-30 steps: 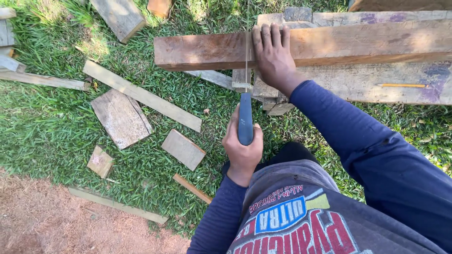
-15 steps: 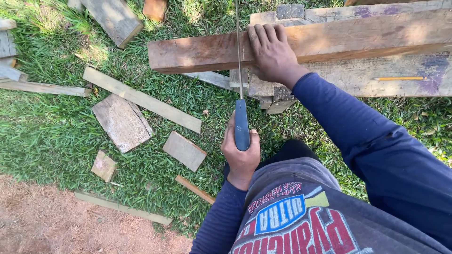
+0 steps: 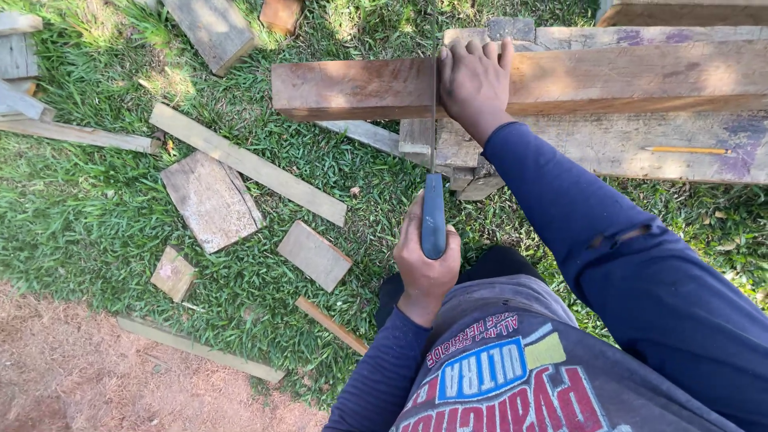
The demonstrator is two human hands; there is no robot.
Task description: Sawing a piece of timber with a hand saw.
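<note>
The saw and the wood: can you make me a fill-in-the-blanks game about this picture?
1. The left hand grips the saw by its ____ handle.
2. The right hand presses flat on the long reddish ____ being cut.
3. Offcuts of wood lie scattered on the green ____.
4. A yellow ____ lies on the lower board at the right.

Missing words: blue; plank; grass; pencil

We see a reddish-brown wood plank (image 3: 352, 88) that looks rough and matt, a thin shiny metal saw blade (image 3: 434, 112) with a smooth blue plastic handle (image 3: 433, 228), pale weathered wood scraps (image 3: 210, 200) that look dry and rough, and a soft dark blue cloth sleeve (image 3: 640, 264).
</note>
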